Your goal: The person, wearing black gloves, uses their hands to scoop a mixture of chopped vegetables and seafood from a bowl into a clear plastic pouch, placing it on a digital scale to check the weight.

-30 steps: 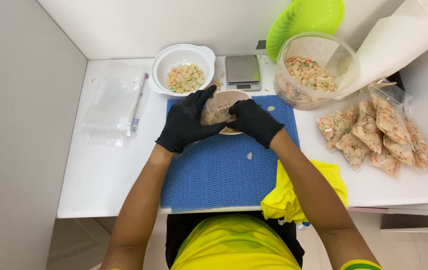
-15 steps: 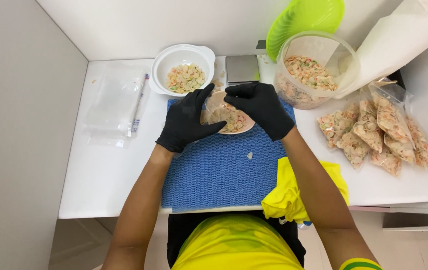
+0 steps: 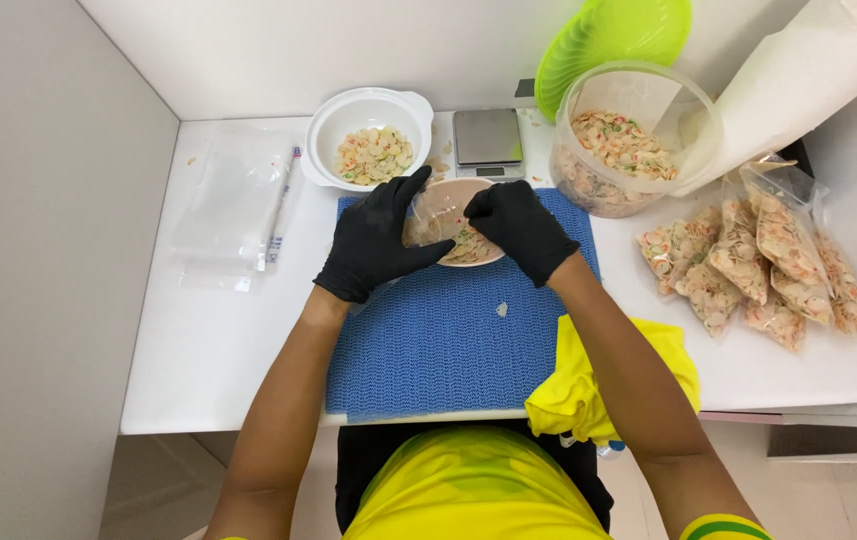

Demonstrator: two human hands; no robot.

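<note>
Stack of empty clear bags [image 3: 233, 205] far left on bench [image 3: 198, 340]. Left hand [image 3: 373, 245] & right hand [image 3: 518, 228], both w/ grip closed on a clear bag of snack mix [image 3: 443, 225], held btwn them over small bowl [image 3: 468, 255] on blue mat [image 3: 438, 340]. Bag's long axis, opening: can't tell, gloves hide them.

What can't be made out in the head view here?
- Small bag between left hand and right hand: the gloves cover its mouth; sealed or open, cannot tell.
- Scale display: too small to make out.
- Paper roll: cut off by the top-right edge.
- Green lid: cut off by the top edge, partly behind the clear tub.
</note>
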